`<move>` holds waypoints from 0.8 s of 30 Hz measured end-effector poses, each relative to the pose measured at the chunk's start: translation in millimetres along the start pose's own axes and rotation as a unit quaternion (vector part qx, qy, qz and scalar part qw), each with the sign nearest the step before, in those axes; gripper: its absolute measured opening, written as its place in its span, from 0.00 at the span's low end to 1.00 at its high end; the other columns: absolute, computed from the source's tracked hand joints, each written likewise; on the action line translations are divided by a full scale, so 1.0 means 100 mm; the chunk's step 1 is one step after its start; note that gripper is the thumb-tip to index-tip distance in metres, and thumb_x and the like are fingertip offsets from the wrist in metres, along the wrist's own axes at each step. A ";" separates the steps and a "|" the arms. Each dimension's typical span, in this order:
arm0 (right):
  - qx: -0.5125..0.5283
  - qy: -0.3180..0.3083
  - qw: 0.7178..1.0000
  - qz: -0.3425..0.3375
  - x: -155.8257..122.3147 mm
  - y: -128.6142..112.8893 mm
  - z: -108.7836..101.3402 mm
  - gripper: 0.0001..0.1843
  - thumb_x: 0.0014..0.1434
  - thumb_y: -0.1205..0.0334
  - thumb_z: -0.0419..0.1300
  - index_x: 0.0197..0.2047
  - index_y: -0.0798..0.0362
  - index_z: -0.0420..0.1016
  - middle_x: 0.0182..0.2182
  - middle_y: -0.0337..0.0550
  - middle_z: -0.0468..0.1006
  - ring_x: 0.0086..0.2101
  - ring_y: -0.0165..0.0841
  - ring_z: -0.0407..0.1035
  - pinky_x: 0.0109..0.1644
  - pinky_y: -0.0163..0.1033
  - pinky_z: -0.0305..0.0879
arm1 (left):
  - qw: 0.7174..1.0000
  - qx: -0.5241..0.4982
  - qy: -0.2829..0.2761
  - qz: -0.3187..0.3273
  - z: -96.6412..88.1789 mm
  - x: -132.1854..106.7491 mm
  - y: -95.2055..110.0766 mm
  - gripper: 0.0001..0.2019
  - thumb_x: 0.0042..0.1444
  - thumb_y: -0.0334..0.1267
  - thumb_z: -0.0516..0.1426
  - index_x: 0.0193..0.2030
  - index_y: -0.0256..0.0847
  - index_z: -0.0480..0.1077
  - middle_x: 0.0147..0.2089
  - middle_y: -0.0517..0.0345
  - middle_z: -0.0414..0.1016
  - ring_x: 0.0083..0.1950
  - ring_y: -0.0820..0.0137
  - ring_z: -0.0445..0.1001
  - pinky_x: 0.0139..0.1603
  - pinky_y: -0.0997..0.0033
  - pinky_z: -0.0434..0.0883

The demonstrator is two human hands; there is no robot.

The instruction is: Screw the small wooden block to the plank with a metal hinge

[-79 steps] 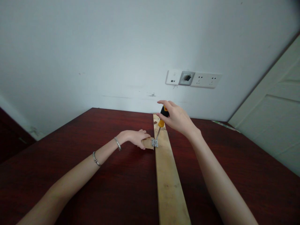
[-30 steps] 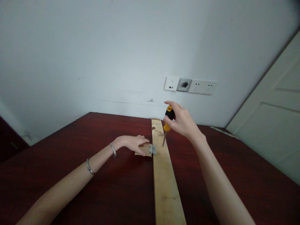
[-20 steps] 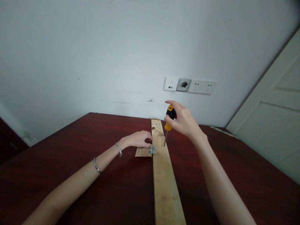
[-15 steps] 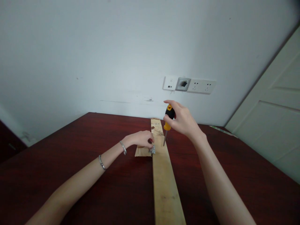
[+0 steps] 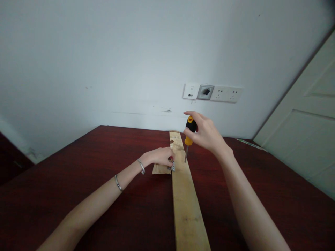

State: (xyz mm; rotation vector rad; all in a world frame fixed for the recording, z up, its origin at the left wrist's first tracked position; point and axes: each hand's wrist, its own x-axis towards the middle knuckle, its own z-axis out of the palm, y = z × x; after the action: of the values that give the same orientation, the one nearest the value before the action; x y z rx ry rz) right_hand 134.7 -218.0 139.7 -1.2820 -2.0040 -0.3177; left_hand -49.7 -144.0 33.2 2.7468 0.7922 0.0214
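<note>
My right hand [image 5: 206,134] is wrapped round a screwdriver [image 5: 188,139] with a yellow and black handle. Its metal shaft points down, with the tip over the right side of a long wooden board [image 5: 186,198]. My left hand [image 5: 163,156] is closed in a pinch above a small metal hinge [image 5: 173,168], its fingertips close to the metal. The hinge lies where the long board meets a short wood piece [image 5: 161,169]. What sits between the left fingertips is too small to make out.
The boards lie on a dark red table [image 5: 125,146] against a white wall. Several sockets and switches [image 5: 226,94] are set in the wall, and a white panelled door [image 5: 309,108] stands at the right. A flat pale strip [image 5: 251,144] lies at the table's back right.
My left hand has shifted very slightly right over the hinge, still pinched. The screwdriver stays in my right hand at nearly the same spot; the view itself has moved a little.
</note>
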 end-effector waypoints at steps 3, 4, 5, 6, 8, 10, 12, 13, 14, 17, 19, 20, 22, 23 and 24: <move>-0.006 0.001 1.000 -0.001 0.00 0.02 0.00 0.29 0.53 0.61 0.55 0.59 0.57 0.66 0.43 0.55 0.77 0.38 0.44 0.71 0.42 0.46 0.65 | 1.000 0.003 0.003 -0.004 0.04 0.02 -0.01 0.07 0.53 0.37 0.59 0.36 0.38 0.75 0.34 0.56 0.74 0.35 0.70 0.71 0.38 0.75 0.66; -0.007 0.001 1.000 -0.001 0.01 0.02 0.00 0.29 0.53 0.61 0.55 0.59 0.57 0.66 0.43 0.55 0.77 0.38 0.44 0.71 0.42 0.46 0.65 | 1.000 0.005 0.005 -0.005 0.05 0.02 -0.01 0.06 0.53 0.37 0.59 0.36 0.38 0.75 0.34 0.56 0.74 0.35 0.71 0.71 0.37 0.75 0.66; -0.008 0.002 1.000 -0.001 0.01 0.02 0.00 0.29 0.53 0.61 0.55 0.59 0.57 0.66 0.43 0.55 0.77 0.38 0.45 0.71 0.42 0.46 0.65 | 1.000 0.008 0.008 -0.005 0.05 0.02 -0.01 0.06 0.54 0.37 0.58 0.35 0.38 0.75 0.35 0.56 0.74 0.35 0.71 0.71 0.37 0.75 0.65; -0.008 0.002 1.000 0.000 0.01 0.02 0.00 0.29 0.53 0.61 0.55 0.59 0.57 0.66 0.44 0.55 0.77 0.38 0.45 0.71 0.42 0.46 0.65 | 1.000 0.010 0.010 -0.003 0.06 0.03 -0.01 0.06 0.55 0.37 0.58 0.36 0.38 0.75 0.35 0.56 0.74 0.35 0.71 0.71 0.36 0.75 0.65; -0.009 0.002 1.000 0.002 0.01 0.02 -0.01 0.29 0.53 0.61 0.55 0.59 0.57 0.66 0.43 0.55 0.77 0.38 0.45 0.71 0.42 0.46 0.65 | 1.000 0.016 0.014 0.002 0.07 0.03 -0.02 0.07 0.55 0.38 0.57 0.36 0.38 0.74 0.36 0.55 0.74 0.35 0.71 0.71 0.35 0.75 0.64; -0.011 0.002 1.000 0.003 0.01 0.02 -0.01 0.29 0.53 0.61 0.55 0.59 0.57 0.66 0.42 0.54 0.77 0.38 0.44 0.71 0.42 0.46 0.65 | 1.000 0.024 0.016 0.006 0.08 0.03 -0.03 0.08 0.56 0.39 0.57 0.37 0.38 0.74 0.38 0.54 0.74 0.36 0.70 0.71 0.35 0.75 0.64; -0.011 0.000 1.000 0.003 0.01 0.01 -0.01 0.30 0.53 0.62 0.55 0.60 0.57 0.66 0.41 0.53 0.76 0.37 0.44 0.71 0.42 0.45 0.65 | 0.999 0.030 0.022 0.003 0.09 0.04 -0.04 0.08 0.57 0.39 0.57 0.37 0.38 0.74 0.39 0.54 0.74 0.37 0.70 0.71 0.34 0.75 0.63; -0.011 0.000 1.000 0.003 0.01 0.01 -0.01 0.30 0.53 0.62 0.55 0.60 0.57 0.66 0.41 0.53 0.76 0.36 0.43 0.70 0.41 0.45 0.65 | 0.999 0.031 0.024 0.001 0.09 0.04 -0.04 0.08 0.57 0.39 0.57 0.37 0.38 0.74 0.39 0.54 0.74 0.38 0.70 0.72 0.34 0.75 0.63; -0.011 0.000 1.000 0.003 0.01 0.01 -0.01 0.30 0.53 0.62 0.55 0.59 0.57 0.66 0.40 0.53 0.76 0.36 0.43 0.70 0.41 0.45 0.65 | 0.999 0.029 0.025 0.000 0.09 0.05 -0.04 0.08 0.56 0.39 0.57 0.37 0.38 0.74 0.40 0.54 0.74 0.38 0.70 0.72 0.34 0.75 0.63; -0.013 0.003 1.000 0.000 0.01 0.01 -0.01 0.29 0.53 0.62 0.55 0.59 0.57 0.66 0.40 0.52 0.76 0.35 0.42 0.70 0.41 0.44 0.64 | 0.999 0.027 0.020 -0.001 0.08 0.05 -0.03 0.07 0.56 0.38 0.57 0.37 0.38 0.74 0.41 0.55 0.74 0.39 0.70 0.72 0.34 0.75 0.62; -0.014 0.005 1.000 -0.002 0.01 0.01 -0.01 0.30 0.53 0.62 0.55 0.59 0.57 0.66 0.40 0.52 0.76 0.35 0.42 0.69 0.40 0.44 0.64 | 0.999 0.031 0.016 -0.001 0.07 0.04 -0.02 0.07 0.56 0.38 0.57 0.37 0.38 0.74 0.41 0.55 0.74 0.39 0.70 0.72 0.34 0.74 0.62; -0.014 0.005 1.000 -0.002 0.01 0.02 -0.01 0.30 0.53 0.61 0.55 0.59 0.57 0.66 0.40 0.52 0.76 0.35 0.42 0.69 0.40 0.44 0.64 | 0.999 0.033 0.015 -0.001 0.07 0.04 -0.02 0.06 0.56 0.37 0.57 0.36 0.38 0.74 0.41 0.55 0.74 0.39 0.70 0.72 0.34 0.74 0.62; -0.014 0.005 1.000 -0.001 0.01 0.02 -0.01 0.30 0.52 0.61 0.55 0.59 0.57 0.66 0.39 0.52 0.76 0.34 0.41 0.69 0.40 0.44 0.64 | 0.999 0.033 0.017 0.000 0.07 0.04 -0.02 0.06 0.56 0.37 0.57 0.36 0.38 0.73 0.41 0.55 0.74 0.38 0.70 0.71 0.34 0.75 0.62; -0.013 0.006 1.000 0.000 0.01 0.03 -0.01 0.30 0.52 0.61 0.55 0.59 0.57 0.66 0.39 0.52 0.76 0.33 0.41 0.69 0.39 0.44 0.64 | 0.999 0.033 0.019 0.002 0.08 0.04 -0.02 0.06 0.56 0.37 0.57 0.37 0.38 0.73 0.41 0.55 0.74 0.38 0.70 0.71 0.34 0.75 0.62; -0.013 0.007 1.000 0.000 0.01 0.03 -0.01 0.30 0.52 0.61 0.55 0.59 0.56 0.66 0.39 0.52 0.76 0.33 0.41 0.69 0.39 0.44 0.64 | 0.999 0.033 0.022 0.004 0.08 0.04 -0.03 0.06 0.56 0.37 0.57 0.37 0.38 0.73 0.41 0.55 0.75 0.38 0.70 0.71 0.34 0.75 0.62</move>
State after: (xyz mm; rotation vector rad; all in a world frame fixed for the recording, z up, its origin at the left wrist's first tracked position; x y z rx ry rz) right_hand 137.1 -216.3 140.3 -1.2924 -1.9950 -0.3524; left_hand -46.9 -141.7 24.5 2.8200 0.8061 0.0591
